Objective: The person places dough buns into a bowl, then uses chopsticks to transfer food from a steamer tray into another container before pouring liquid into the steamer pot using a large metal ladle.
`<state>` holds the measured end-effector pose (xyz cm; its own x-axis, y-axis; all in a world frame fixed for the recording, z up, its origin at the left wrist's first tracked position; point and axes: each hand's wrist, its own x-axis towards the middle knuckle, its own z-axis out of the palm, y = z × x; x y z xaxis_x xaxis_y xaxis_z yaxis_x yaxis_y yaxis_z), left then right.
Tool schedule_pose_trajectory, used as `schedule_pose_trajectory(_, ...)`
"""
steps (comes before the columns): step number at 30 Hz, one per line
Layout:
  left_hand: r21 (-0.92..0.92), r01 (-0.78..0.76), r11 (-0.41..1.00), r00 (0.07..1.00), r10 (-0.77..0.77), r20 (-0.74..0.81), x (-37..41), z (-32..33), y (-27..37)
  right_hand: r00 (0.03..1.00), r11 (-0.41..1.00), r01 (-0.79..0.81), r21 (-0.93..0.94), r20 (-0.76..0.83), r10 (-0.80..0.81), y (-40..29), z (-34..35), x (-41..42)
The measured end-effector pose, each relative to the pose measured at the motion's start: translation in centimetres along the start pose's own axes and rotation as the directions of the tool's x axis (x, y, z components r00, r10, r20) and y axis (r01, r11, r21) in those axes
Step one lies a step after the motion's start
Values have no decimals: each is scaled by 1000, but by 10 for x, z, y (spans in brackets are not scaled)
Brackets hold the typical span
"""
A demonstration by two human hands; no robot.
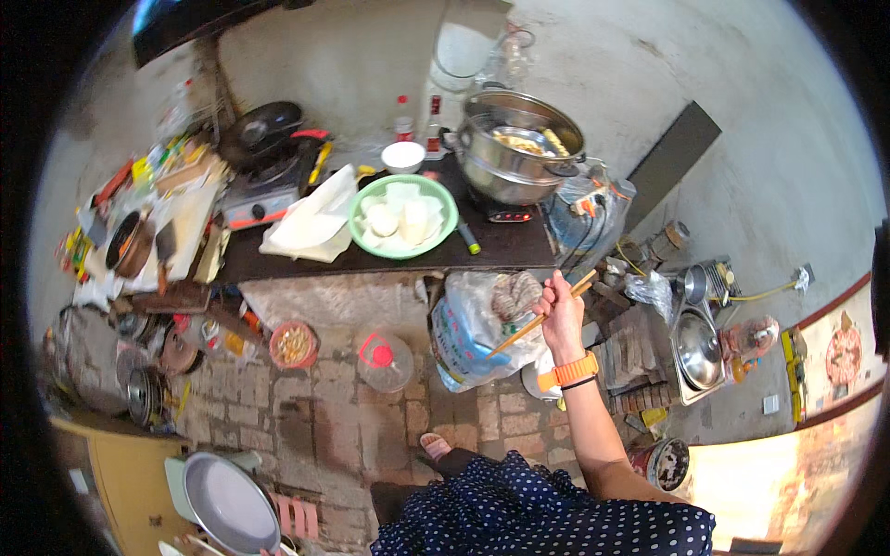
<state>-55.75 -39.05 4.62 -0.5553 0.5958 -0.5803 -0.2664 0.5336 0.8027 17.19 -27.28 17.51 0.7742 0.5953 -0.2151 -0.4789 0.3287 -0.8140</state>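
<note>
My right hand (pixel 560 313) grips a pair of wooden chopsticks (pixel 518 336), with their tips pointing down and to the left. An orange watch band and a dark band circle that wrist. Below the chopsticks stands a printed plastic bag (pixel 462 344) with a brown-and-white bundle (pixel 516 295) on top. Beyond the hand, a steel steamer pot (pixel 511 167) sits on an induction cooker (pixel 511 216) with lit red lights. Food pieces (pixel 521 144) lie in a metal dish inside the pot. My left hand is out of view. A green plastic basket (pixel 358 233) on the dark table holds white, blurred items (pixel 382 219).
A gas stove (pixel 261 206) carries a black wok (pixel 261 132). A knife (pixel 467 236) lies near the table's front edge. On the brick floor (pixel 334 417) stand a clear jug (pixel 384 368) and a pink tub (pixel 293 345). A grey basin (pixel 229 504) is at lower left.
</note>
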Motion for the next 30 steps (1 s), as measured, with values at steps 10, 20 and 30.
schedule_pose_trajectory(10, -103, -283, 954, 912, 300, 281, -23, 373, 177, 985, 993, 115, 4, -134, -113, -28, 14, 166)
schedule_pose_trajectory(20, -97, -231, 968, 706, 236, 668, -43, 595, 225, 987, 991, 114, 76, -123, -104, -45, 59, 262)
schedule_pose_trajectory(30, -3, -221, 975, 623, 143, 769, -22, 694, 223, 964, 978, 202, 46, -185, -190, -43, 60, 278)
